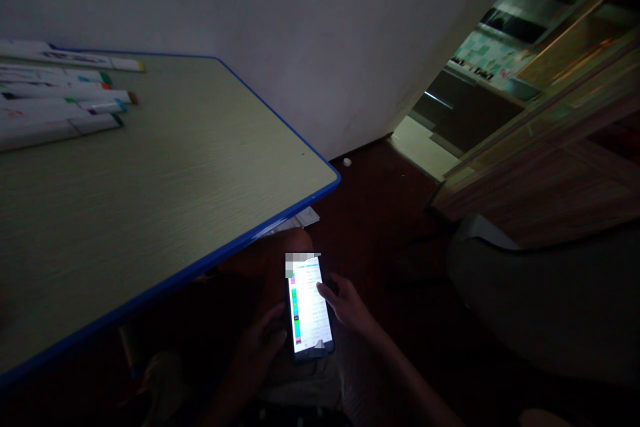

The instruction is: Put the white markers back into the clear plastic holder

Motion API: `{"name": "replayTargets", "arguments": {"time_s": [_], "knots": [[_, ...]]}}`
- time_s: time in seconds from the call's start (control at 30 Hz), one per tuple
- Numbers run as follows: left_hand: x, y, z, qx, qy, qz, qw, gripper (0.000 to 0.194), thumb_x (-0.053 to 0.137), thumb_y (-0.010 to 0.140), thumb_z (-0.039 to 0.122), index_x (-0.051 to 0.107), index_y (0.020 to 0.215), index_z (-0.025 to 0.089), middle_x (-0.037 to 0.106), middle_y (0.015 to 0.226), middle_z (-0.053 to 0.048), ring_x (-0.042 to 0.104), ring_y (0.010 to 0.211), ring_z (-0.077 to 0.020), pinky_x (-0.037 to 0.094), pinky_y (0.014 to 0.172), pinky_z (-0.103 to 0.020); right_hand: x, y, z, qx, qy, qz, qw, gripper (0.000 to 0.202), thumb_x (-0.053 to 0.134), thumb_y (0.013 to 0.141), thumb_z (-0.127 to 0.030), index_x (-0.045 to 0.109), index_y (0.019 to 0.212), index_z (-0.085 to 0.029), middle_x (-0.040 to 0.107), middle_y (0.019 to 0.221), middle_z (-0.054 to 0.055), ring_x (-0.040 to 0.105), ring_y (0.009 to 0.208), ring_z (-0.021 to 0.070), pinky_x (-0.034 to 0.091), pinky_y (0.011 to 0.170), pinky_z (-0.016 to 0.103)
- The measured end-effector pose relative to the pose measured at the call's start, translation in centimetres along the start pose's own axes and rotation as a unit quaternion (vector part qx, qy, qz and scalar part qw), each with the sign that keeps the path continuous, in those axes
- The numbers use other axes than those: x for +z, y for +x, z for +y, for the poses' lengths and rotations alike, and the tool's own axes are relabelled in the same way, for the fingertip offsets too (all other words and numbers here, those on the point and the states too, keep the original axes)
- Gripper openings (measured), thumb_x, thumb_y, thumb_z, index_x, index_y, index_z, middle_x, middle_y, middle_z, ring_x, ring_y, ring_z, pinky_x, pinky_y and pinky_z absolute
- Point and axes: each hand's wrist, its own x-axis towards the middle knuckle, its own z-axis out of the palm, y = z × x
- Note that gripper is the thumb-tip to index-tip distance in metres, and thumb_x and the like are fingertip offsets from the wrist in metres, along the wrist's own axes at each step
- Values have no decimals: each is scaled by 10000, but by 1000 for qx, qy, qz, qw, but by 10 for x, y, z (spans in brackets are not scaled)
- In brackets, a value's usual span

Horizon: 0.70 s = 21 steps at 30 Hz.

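Observation:
A lit smartphone (313, 310) is held upright over my lap, below the table's edge. Its screen is bright white with a strip of coloured blocks down the left side; the writing is too small to read. My right hand (350, 303) is closed at the phone's right edge, the thumb lying over the screen. On the other side, my left hand (265, 337) is in deep shadow, its fingers curled against the phone's left edge. How far the fingers reach behind the phone is hidden.
A pale table (200, 167) with a blue rim fills the left, with several white markers (65, 93) lying on it. Papers (303, 219) show under its edge. A small white object (347, 162) lies on the dark floor. At right are a dark chair-like shape (530, 307) and a doorway to a kitchen.

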Motion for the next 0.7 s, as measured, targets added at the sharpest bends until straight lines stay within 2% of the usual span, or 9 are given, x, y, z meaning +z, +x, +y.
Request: {"name": "replayTargets", "arguments": {"time_s": [0.17, 0.4, 0.53, 0.63, 0.7], "knots": [[-1, 0, 0, -1, 11, -11, 1000, 405, 628, 619, 360, 634, 992, 202, 649, 1077, -69, 551, 1049, -288, 440, 906, -419, -5, -2, 0, -2, 39, -18, 999, 339, 480, 765, -470, 533, 720, -137, 523, 668, -2, 472, 614, 108, 381, 555, 219], [-1, 1, -2, -6, 9, -10, 1000, 444, 644, 594, 389, 632, 994, 197, 639, 1093, -83, 556, 1037, -295, 447, 894, -419, -2, -2, 9, -7, 48, -15, 999, 311, 494, 765, -445, 552, 755, -139, 555, 715, 16, 501, 651, 124, 407, 579, 231], [-1, 1, -1, -6, 13, -8, 1000, 440, 645, 588, 396, 634, 985, 209, 642, 1088, -74, 547, 1050, -296, 446, 898, -417, 0, -2, 5, 4, 29, -9, 1000, 324, 469, 778, -448, 557, 756, -137, 583, 723, 27, 529, 665, 137, 421, 575, 237], [-1, 1, -1, -1, 13, -4, 1000, 439, 645, 585, 388, 636, 984, 205, 647, 1079, -77, 549, 1046, -299, 446, 896, -422, -4, -7, -5, 18, 18, -36, 999, 328, 510, 758, -418, 576, 894, -126, 624, 848, 60, 571, 757, 177, 451, 654, 284], [-1, 1, -2, 1, 14, 2, 1000, 439, 641, 586, 385, 636, 986, 203, 651, 1070, -81, 560, 1028, -300, 450, 888, -430, -10, -12, -13, 23, 9, -84, 996, 478, 662, 633, -355, 538, 1045, -145, 614, 991, 72, 573, 864, 209, 454, 739, 321]]}}
